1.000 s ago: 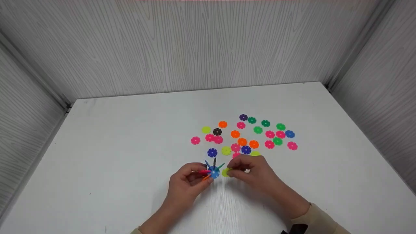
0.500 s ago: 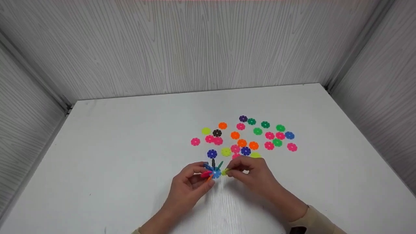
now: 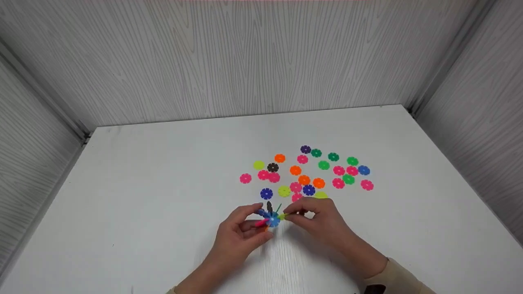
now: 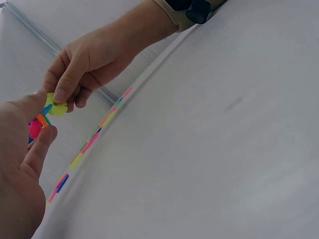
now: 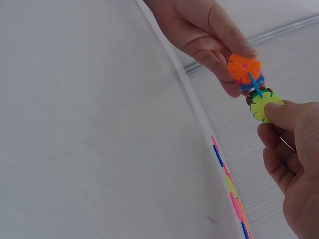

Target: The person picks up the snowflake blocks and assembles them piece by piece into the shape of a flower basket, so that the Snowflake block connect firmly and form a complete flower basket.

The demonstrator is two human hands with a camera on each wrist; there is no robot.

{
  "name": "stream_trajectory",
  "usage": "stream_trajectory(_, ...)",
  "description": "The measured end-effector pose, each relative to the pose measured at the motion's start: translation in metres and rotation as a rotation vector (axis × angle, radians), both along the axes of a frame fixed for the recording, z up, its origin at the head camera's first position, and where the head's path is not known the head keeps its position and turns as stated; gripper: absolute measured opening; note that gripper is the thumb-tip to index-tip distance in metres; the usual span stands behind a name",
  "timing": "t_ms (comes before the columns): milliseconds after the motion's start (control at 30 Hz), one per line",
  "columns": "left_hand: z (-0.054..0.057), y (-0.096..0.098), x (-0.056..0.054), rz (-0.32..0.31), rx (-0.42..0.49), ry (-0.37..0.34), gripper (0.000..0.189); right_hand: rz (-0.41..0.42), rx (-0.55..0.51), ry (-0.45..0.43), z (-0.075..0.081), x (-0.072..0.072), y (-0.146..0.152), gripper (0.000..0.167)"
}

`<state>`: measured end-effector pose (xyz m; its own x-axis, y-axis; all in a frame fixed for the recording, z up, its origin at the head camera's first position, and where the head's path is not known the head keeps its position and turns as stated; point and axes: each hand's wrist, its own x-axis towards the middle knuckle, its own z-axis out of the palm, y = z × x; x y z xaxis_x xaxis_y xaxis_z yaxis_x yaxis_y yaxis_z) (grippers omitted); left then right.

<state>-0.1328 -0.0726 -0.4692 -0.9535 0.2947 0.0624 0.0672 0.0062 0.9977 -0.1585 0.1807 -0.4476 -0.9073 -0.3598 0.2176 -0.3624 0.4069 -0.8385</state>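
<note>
My left hand (image 3: 241, 232) holds a cluster of notched plastic flower discs between thumb and fingers. At its centre a light blue disc (image 3: 273, 219) bears other discs slotted round its edge. Among these are a pink disc (image 3: 261, 223), a black disc (image 3: 269, 206), a green disc (image 3: 279, 207) and an orange disc (image 5: 244, 68). My right hand (image 3: 316, 214) pinches a yellow-green disc (image 5: 265, 105) by thumb and fingertips. In the right wrist view this disc stands crosswise right at the blue disc's rim, overlapping it. Both hands are raised over the table.
Loose discs in several colours lie flat on the white table (image 3: 163, 183) beyond the hands, among them a dark blue disc (image 3: 266, 193) and a nearer yellow disc (image 3: 284, 191). Wood-grained panels (image 3: 245, 57) enclose the back and sides.
My left hand has shifted slightly right, turning the cluster. The gap between the blue disc and the yellow-green disc has closed, and the yellow-green disc now appears edge-on in the head view.
</note>
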Motion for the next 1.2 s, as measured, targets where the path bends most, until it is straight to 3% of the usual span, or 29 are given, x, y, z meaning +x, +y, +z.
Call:
stream_trajectory(167,0.0007,-0.0007,0.0011,-0.043,0.032,-0.069,0.058,0.028,-0.025,-0.016,-0.0010,0.0023,-0.0011,0.015)
stream_trajectory(467,0.0051,0.0012,0.0009,-0.047,0.109,-0.137,0.051,0.002,-0.118,-0.099,-0.0037,0.0034,-0.0013,0.014)
stream_trajectory(800,0.0052,0.0026,0.0050,-0.028,0.095,-0.159,0.052,0.019,-0.128,-0.107,-0.0009,0.0054,-0.0025,0.012)
stream_trajectory(1100,0.0040,-0.0007,0.0027,-0.099,0.108,-0.140,0.051,0.008,-0.106,-0.103,-0.0033,-0.0004,-0.0001,0.014)
stream_trajectory(1200,0.0017,-0.0012,0.0003,-0.094,0.058,-0.107,0.046,-0.002,-0.102,-0.139,-0.0040,-0.0014,0.0017,0.016)
